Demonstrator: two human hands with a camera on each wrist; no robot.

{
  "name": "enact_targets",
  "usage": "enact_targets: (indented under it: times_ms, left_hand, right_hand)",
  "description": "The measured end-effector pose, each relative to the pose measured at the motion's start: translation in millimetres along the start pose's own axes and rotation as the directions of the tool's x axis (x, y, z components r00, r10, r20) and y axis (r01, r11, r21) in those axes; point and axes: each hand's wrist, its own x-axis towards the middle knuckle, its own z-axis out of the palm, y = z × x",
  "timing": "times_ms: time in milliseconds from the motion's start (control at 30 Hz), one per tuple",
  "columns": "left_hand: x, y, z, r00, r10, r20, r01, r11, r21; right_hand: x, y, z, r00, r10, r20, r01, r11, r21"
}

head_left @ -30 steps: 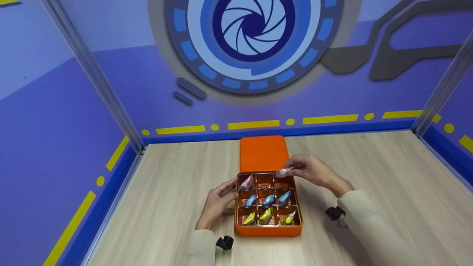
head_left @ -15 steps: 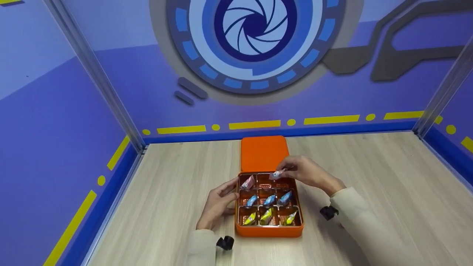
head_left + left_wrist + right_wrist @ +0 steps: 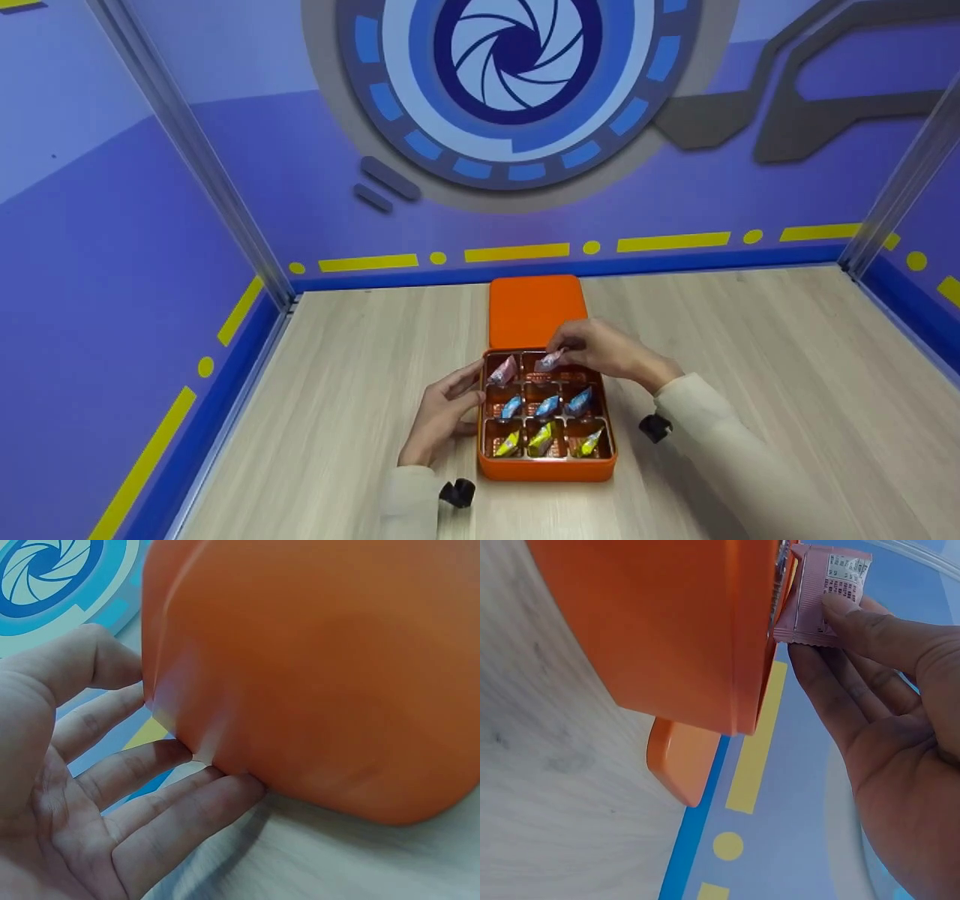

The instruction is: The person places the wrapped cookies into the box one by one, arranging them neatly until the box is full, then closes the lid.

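An orange box (image 3: 546,470) with a divided clear tray stands on the table. My right hand (image 3: 607,349) pinches a pink-wrapped candy (image 3: 550,361) between thumb and fingers, just over the back middle compartment. The right wrist view shows the pink wrapper (image 3: 810,604) with its printed label. My left hand (image 3: 442,412) rests on the box's left side, fingertips against the wall, fingers fairly straight in the left wrist view. A pink candy (image 3: 503,370) lies in the back left compartment. Blue candies (image 3: 547,406) fill the middle row and yellow candies (image 3: 541,439) the front row.
The orange lid (image 3: 536,311) lies directly behind the box. A printed blue-purple wall (image 3: 375,225) closes off the table's back, with side walls left and right. Wood-grain tabletop (image 3: 360,360) extends on both sides of the box.
My right hand has moved left with the pink candy, from above the back right compartment to the back middle one, and slightly lower. My left hand has stayed at the box.
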Motion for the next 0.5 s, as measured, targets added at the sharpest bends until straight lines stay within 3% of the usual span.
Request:
enact_targets:
  times_ms: [500]
  left_hand:
    - [-0.3, -1.2, -1.7, 1.000, -0.010, 0.012, 0.011, 1.000, -0.027]
  right_hand:
    - [14, -6, 8, 0.998, -0.035, 0.048, 0.037, 0.999, -0.030]
